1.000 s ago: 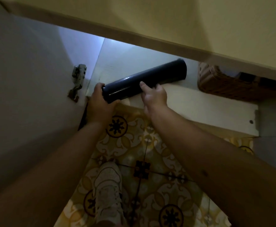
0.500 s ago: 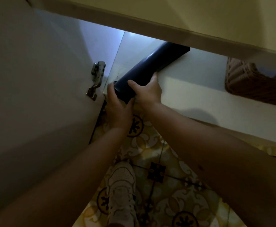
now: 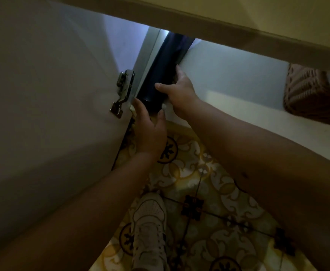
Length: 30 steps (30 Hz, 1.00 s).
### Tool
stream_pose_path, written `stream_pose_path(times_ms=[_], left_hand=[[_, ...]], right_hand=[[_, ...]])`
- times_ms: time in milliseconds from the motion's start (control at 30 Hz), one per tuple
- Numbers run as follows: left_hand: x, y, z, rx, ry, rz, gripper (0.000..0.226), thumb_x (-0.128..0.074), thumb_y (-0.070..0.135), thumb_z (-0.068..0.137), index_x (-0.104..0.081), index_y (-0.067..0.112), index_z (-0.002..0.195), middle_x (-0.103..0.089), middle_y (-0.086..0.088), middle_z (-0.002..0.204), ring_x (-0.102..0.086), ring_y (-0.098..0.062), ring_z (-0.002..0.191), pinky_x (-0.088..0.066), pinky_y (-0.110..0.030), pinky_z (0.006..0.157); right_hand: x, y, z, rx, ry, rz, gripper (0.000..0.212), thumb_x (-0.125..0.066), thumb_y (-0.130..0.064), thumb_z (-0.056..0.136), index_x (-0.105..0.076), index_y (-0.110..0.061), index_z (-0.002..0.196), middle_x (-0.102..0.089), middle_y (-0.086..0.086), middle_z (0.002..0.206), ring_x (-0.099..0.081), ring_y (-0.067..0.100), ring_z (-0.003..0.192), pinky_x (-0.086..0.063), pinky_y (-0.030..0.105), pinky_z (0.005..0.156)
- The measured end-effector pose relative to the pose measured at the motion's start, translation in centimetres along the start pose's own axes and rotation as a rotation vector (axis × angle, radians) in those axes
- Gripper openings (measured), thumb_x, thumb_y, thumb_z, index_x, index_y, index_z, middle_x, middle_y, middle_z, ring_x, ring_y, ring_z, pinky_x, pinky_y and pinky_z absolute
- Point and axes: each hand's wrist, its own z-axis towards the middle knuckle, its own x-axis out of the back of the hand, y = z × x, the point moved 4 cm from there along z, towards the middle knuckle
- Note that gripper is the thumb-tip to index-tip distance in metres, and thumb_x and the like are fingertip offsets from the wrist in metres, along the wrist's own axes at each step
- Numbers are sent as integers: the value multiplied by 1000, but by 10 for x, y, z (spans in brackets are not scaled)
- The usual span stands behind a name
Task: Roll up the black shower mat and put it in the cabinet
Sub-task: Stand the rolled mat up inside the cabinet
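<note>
The rolled black shower mat (image 3: 160, 73) lies on the white cabinet floor (image 3: 228, 79), along the cabinet's left side wall, pointing straight into the cabinet. Its far end is hidden under the countertop edge. My left hand (image 3: 150, 130) cups the near end of the roll, thumb and fingers on either side of it. My right hand (image 3: 179, 90) grips the roll's right side a little farther in, thumb across the top.
The open cabinet door (image 3: 52, 94) with a metal hinge (image 3: 123, 92) stands at the left. A brown woven basket (image 3: 313, 92) sits in the cabinet at the right. The countertop edge (image 3: 219, 22) overhangs above. A white shoe (image 3: 148, 229) stands on the patterned floor tiles (image 3: 209, 192).
The roll has swung from lying across the cabinet opening to pointing straight in along the left wall, and has slid deeper. Both hands moved with it.
</note>
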Motion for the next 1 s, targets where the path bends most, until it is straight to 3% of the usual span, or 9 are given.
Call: stream_pose_path(times_ms=[100, 233, 500, 633, 700, 767, 867, 933, 1000], left_hand=[[0, 0, 5, 8, 2, -6, 77, -47, 39, 98, 1, 22, 155, -15, -7, 163, -17, -20, 147, -22, -42, 119], [-3, 0, 6, -9, -13, 17, 81, -49, 37, 97, 7, 24, 154, -5, -4, 164, -10, -18, 148, -16, -38, 119], [1, -8, 2, -77, -71, 118, 88, -53, 25, 95, 13, 28, 153, 8, -1, 164, -1, -16, 149, -12, -37, 119], [5, -9, 0, -148, -89, 165, 88, -55, 20, 93, 8, 22, 154, 10, -1, 164, -1, -14, 149, -25, -42, 118], [5, -8, -1, -174, -78, 185, 87, -56, 21, 93, 6, 23, 155, 9, -1, 164, -1, -4, 144, -25, -28, 115], [4, -7, -2, -198, -73, 196, 87, -56, 23, 93, 4, 21, 155, 8, -2, 164, 2, 5, 137, -10, -4, 103], [2, -5, -3, -201, -53, 208, 86, -58, 25, 92, 0, 19, 155, 4, -6, 164, 0, 3, 138, -2, 7, 93], [3, -3, -5, -208, -18, 234, 83, -56, 31, 92, -4, 19, 155, 0, -7, 164, -2, -4, 142, -6, -6, 107], [4, 3, -6, -233, 16, 312, 78, -50, 38, 93, -8, 18, 155, -3, -8, 164, -2, -19, 148, -11, -35, 118]], right_hand=[[-5, -3, 10, -10, -54, 13, 94, -71, 1, 83, -14, -16, 156, -30, 14, 157, -36, 32, 140, -44, 51, 106], [-2, -8, 15, -15, -89, -73, 95, -73, -5, 83, -14, -17, 156, -31, 12, 157, -34, 30, 141, -42, 50, 108], [17, -8, 5, 99, 63, -325, 96, -80, -28, 79, -21, -16, 155, -33, 8, 157, -34, 25, 141, -39, 40, 111], [33, -5, -2, 105, 57, -363, 96, -81, -38, 76, -27, -17, 153, -35, 8, 156, -35, 26, 140, -40, 37, 109], [38, -2, -6, 99, 36, -402, 95, -81, -42, 76, -29, -18, 152, -37, 7, 155, -37, 25, 139, -40, 36, 107], [42, 0, -12, 97, 11, -459, 95, -81, -42, 75, -30, -18, 152, -37, 6, 155, -38, 25, 138, -39, 36, 108], [50, 4, -22, 102, -31, -538, 93, -80, -41, 77, -29, -19, 152, -37, 6, 156, -37, 24, 139, -36, 39, 111], [59, 6, -32, 117, -51, -589, 90, -78, -39, 80, -29, -19, 152, -36, 5, 156, -35, 23, 140, -34, 36, 111], [69, 9, -44, 135, -52, -618, 86, -77, -38, 81, -31, -18, 151, -38, 5, 155, -35, 22, 141, -33, 33, 109]])
